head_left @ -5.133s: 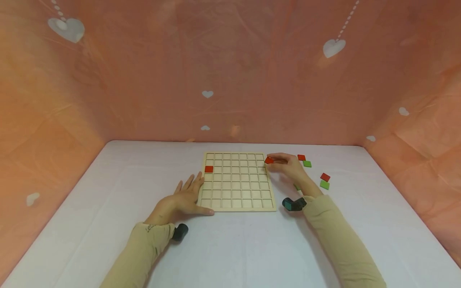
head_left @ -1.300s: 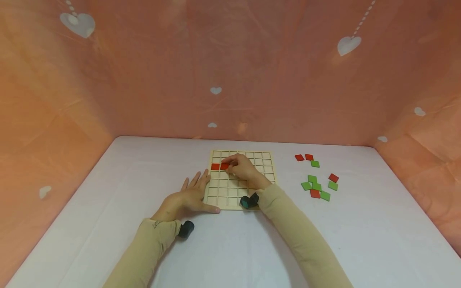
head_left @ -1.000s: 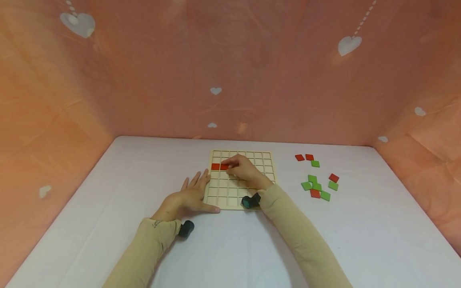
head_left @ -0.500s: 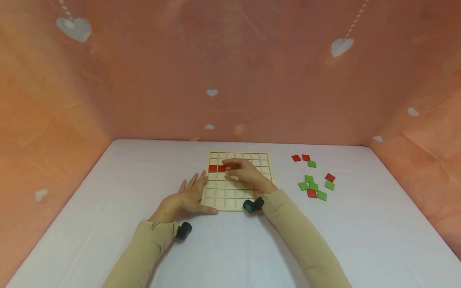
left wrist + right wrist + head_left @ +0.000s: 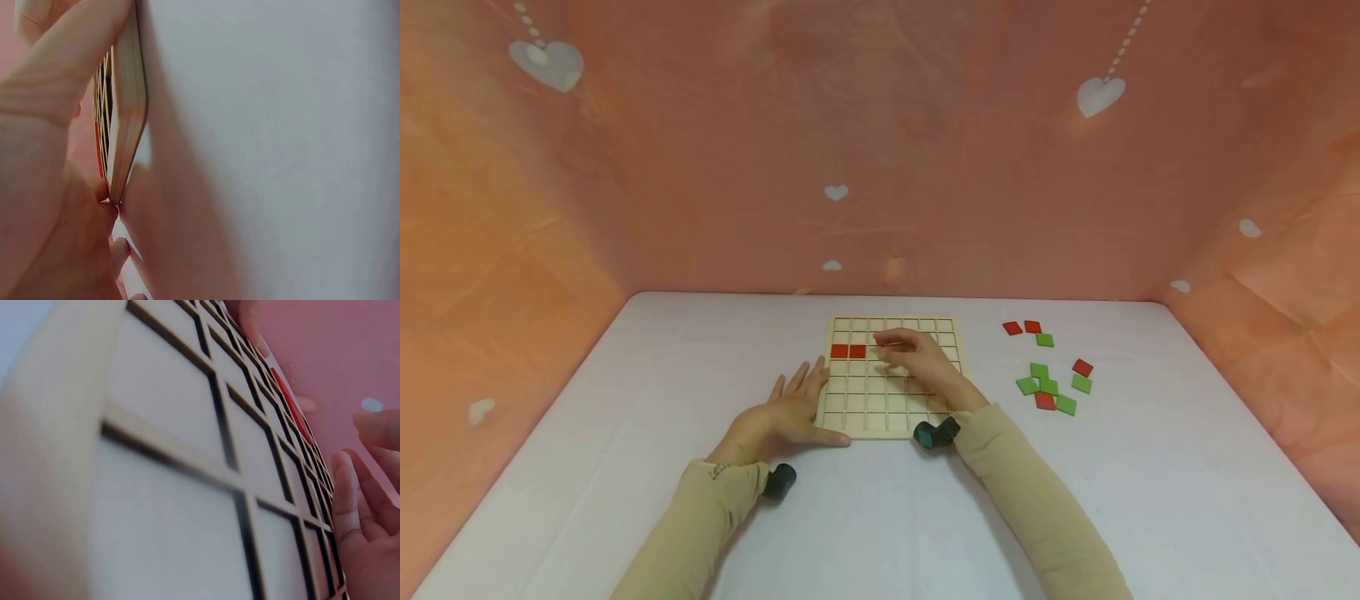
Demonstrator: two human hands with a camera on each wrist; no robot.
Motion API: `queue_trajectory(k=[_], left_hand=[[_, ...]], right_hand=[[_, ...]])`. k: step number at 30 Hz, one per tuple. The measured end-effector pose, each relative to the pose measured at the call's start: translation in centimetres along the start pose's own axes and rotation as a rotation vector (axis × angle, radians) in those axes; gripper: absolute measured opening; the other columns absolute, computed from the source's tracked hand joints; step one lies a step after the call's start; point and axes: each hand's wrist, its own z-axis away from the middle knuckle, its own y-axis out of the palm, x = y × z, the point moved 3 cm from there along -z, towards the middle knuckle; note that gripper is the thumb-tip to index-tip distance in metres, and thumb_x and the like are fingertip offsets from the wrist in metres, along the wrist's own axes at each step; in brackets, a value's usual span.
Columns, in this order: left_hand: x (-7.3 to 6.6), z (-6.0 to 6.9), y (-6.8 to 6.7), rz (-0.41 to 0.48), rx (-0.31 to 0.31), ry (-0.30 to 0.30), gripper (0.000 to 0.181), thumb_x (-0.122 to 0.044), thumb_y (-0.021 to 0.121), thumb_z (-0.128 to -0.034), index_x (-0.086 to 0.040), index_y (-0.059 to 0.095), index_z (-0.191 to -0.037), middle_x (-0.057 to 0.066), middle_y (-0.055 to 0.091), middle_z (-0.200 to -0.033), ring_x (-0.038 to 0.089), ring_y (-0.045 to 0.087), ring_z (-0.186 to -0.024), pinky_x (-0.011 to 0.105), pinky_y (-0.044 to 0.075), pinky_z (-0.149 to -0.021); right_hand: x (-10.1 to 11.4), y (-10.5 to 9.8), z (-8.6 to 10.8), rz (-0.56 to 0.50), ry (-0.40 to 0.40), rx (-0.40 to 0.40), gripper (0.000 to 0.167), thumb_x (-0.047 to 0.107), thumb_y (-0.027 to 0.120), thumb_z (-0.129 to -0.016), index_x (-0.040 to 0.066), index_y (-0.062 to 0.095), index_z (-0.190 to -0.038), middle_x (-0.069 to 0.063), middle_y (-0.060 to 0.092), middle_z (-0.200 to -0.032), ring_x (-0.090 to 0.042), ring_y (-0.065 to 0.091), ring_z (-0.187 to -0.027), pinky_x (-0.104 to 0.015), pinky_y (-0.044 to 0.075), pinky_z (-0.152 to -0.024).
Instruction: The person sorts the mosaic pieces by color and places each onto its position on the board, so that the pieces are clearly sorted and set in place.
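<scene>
- The left hand (image 5: 782, 417) lies at the wooden grid board's (image 5: 856, 422) left edge, fingers spread wide, the thumb at the near edge.
- The right hand (image 5: 921, 358) is above the board, right of the two red tiles (image 5: 857, 352); its fingers are loosely bent, thumb and fingertips slightly apart, holding nothing.
- These red tiles occupy the two leftmost compartments of the third row from the far edge, side by side.
- Four loose red tiles (image 5: 1082, 367) and six green tiles (image 5: 1066, 405) lie scattered on the white-covered table (image 5: 887, 517), right of the board.
- A backdrop (image 5: 925, 150) with pale hearts stands behind.
</scene>
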Motion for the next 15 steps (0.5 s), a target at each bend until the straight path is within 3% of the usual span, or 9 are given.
queue_trajectory(k=[6, 10, 15], left_hand=[[0.6, -0.4, 0.5, -0.013, -0.022, 0.011, 0.121, -0.064, 0.069, -0.0747, 0.0, 0.004, -0.153, 0.015, -0.011, -0.161, 0.035, -0.009, -0.148, 0.057, -0.006, -0.117], [0.1, 0.0, 0.1, 0.01, -0.016, 0.011, 0.121, -0.064, 0.069, -0.0744, 0.001, 0.005, -0.152, 0.016, -0.01, -0.161, 0.036, -0.008, -0.148, 0.057, -0.006, -0.117], [-0.5, 0.5, -0.4, 0.012, -0.004, 0.016, 0.116, -0.057, 0.071, -0.0776, 0.005, 0.005, -0.151, 0.019, -0.008, -0.16, 0.039, -0.006, -0.147, 0.059, -0.004, -0.116]], right_hand=[[-0.1, -0.8, 0.3, -0.013, -0.036, 0.0, 0.039, 0.008, 0.061, -0.093, -0.002, 0.055, -0.13, -0.02, 0.059, -0.13, -0.026, 0.063, -0.108, -0.033, 0.054, -0.086], [-0.2, -1.2, 0.5, -0.02, -0.013, -0.021, 0.039, 0.009, 0.062, -0.093, 0.0, 0.056, -0.13, -0.018, 0.059, -0.131, -0.022, 0.063, -0.107, -0.031, 0.053, -0.087], [-0.2, -1.8, 0.8, -0.009, -0.02, -0.037, 0.039, 0.009, 0.06, -0.094, 0.0, 0.056, -0.131, -0.019, 0.057, -0.132, -0.027, 0.062, -0.108, -0.033, 0.053, -0.087]])
